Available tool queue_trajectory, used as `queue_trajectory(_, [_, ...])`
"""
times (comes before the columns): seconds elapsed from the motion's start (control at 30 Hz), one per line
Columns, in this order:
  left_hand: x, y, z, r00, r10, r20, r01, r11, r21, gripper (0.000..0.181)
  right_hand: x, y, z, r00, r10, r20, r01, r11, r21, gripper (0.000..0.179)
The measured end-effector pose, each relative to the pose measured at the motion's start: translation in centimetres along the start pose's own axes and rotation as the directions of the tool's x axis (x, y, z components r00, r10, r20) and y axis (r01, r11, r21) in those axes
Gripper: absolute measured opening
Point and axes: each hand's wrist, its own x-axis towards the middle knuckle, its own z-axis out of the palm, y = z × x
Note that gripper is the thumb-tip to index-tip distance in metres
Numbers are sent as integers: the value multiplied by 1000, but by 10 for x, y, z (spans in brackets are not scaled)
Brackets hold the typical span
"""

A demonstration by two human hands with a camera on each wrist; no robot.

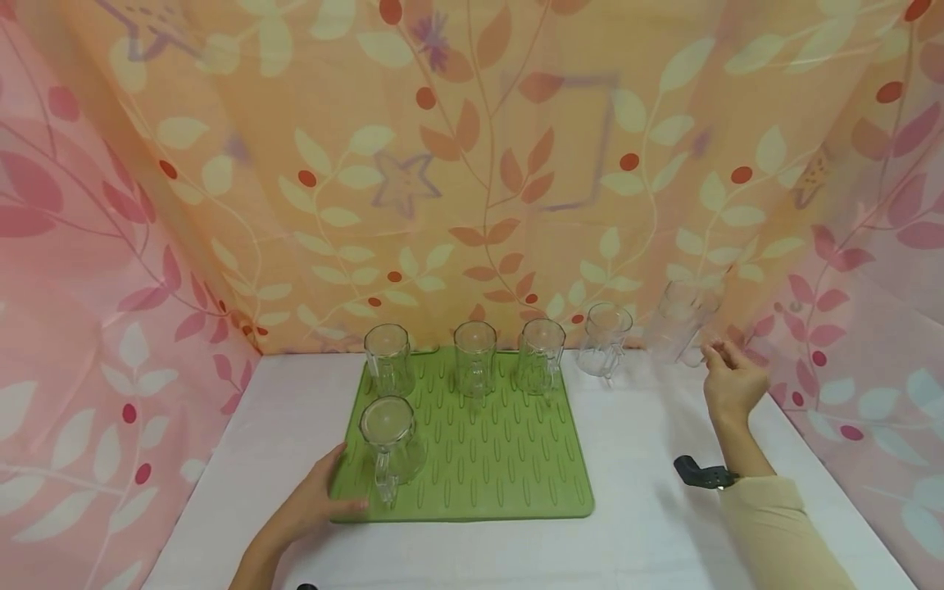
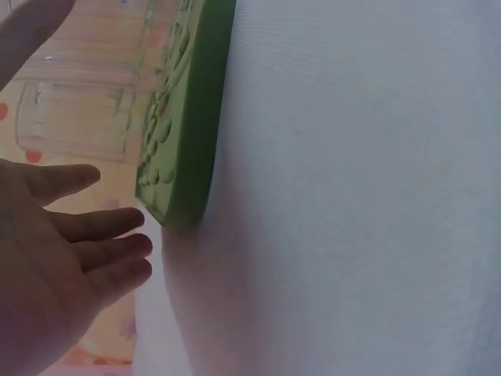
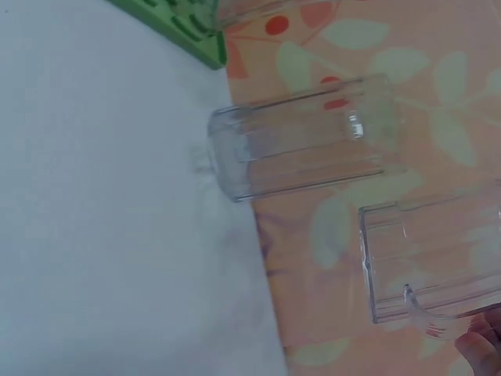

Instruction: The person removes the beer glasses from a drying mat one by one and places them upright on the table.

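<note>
The right hand (image 1: 736,383) pinches a clear, faceted glass mug (image 1: 682,315) by its handle at the back right of the white counter (image 1: 634,459); the left hand (image 1: 317,501), empty, spreads beside a green rectangular mat (image 1: 509,483)

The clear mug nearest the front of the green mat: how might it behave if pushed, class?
The mug looks stiff, with straight faceted walls. Its transparency suggests glass or brittle plastic, so it may be fragile. Standing taller than wide, it could tip.
</note>
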Motion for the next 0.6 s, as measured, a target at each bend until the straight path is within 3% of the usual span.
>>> queue_trajectory(0.2, [1, -2, 2, 1000, -7, -16, 8, 999, 31, 116, -9, 16, 6, 1000, -1, 13, 2, 997, -82, 23])
queue_trajectory(0.37, [1, -3, 4, 999, -23, -37, 26, 997, 66, 116, -13, 30, 13, 999, -52, 14, 53, 989, -135, 18])
queue_trajectory(0.6, [2, -6, 5, 999, -20, -47, 25, 995, 93, 113, -21, 44, 16, 999, -44, 10, 45, 987, -154, 20])
